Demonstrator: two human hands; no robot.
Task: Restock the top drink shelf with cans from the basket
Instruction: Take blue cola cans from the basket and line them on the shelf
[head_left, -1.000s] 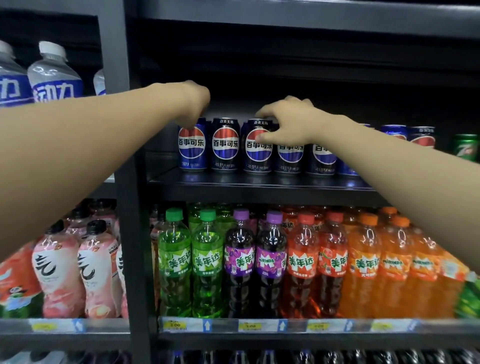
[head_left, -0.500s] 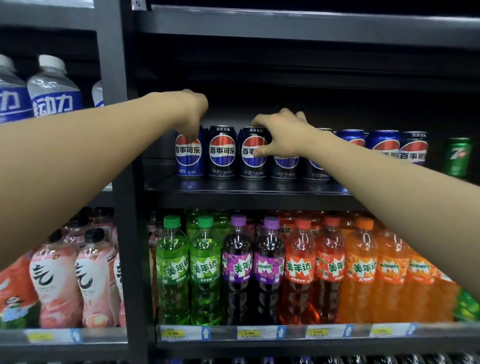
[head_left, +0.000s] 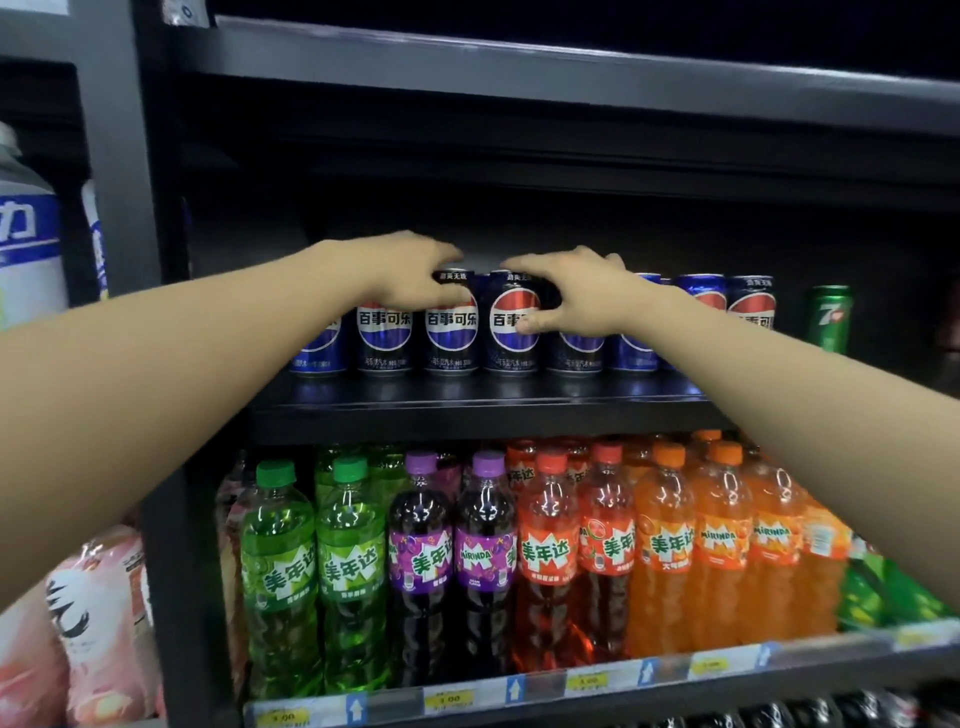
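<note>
both hands have slid right along the can row; left hand (head_left: 410, 275) and right hand (head_left: 576, 296) each clasp a pepsi can (head_left: 511, 325), fingers curled; a nudge could topple neighbours.

Two bare forearms showed in the head view, each running from a lower corner up to a hand. No sleeve, cuff or glove covered either arm as far as the picture's edges reached. The left hand (head_left: 410, 273) and the right hand (head_left: 576, 291) were likewise uncovered, with no ring, watch or band that could be made out, though the frame was soft and slightly blurred, so a thin ring might have gone unseen
</note>
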